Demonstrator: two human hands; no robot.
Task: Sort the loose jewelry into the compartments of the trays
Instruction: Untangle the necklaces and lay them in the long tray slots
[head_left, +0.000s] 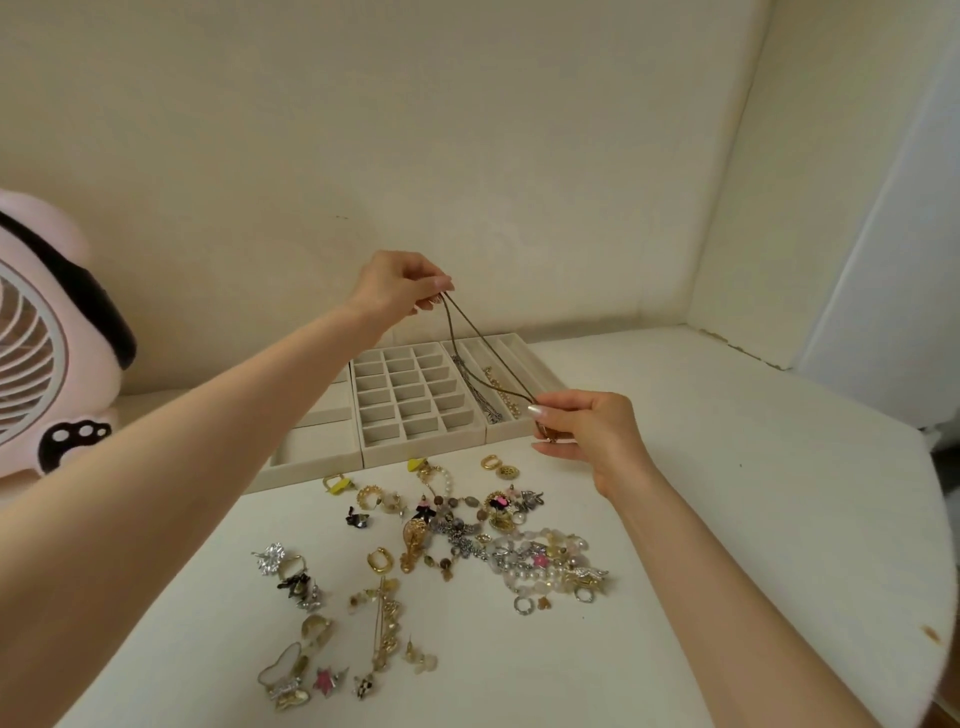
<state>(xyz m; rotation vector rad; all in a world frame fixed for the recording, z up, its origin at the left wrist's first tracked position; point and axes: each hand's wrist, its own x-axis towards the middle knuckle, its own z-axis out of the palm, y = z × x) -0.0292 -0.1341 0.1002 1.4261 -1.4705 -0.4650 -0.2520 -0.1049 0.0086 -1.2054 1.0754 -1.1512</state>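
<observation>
A thin bronze chain necklace (480, 340) is stretched in the air between my two hands, above the trays. My left hand (397, 286) pinches its upper end, raised over the grid tray. My right hand (584, 428) pinches the lower end at the front right corner of the long-slot tray. Three beige trays stand in a row: one with wide compartments (317, 452) on the left, a grid of small squares (410, 400) in the middle, and a long-slot tray (522, 348) holding a silver chain (478, 395) and a gold chain (501, 392). Loose jewelry (441, 545) lies scattered before the trays.
A pink fan (47, 358) with a paw print stands at the far left on the white table (727, 467). Cream walls close in behind and at the right. The table's curved edge runs along the right side.
</observation>
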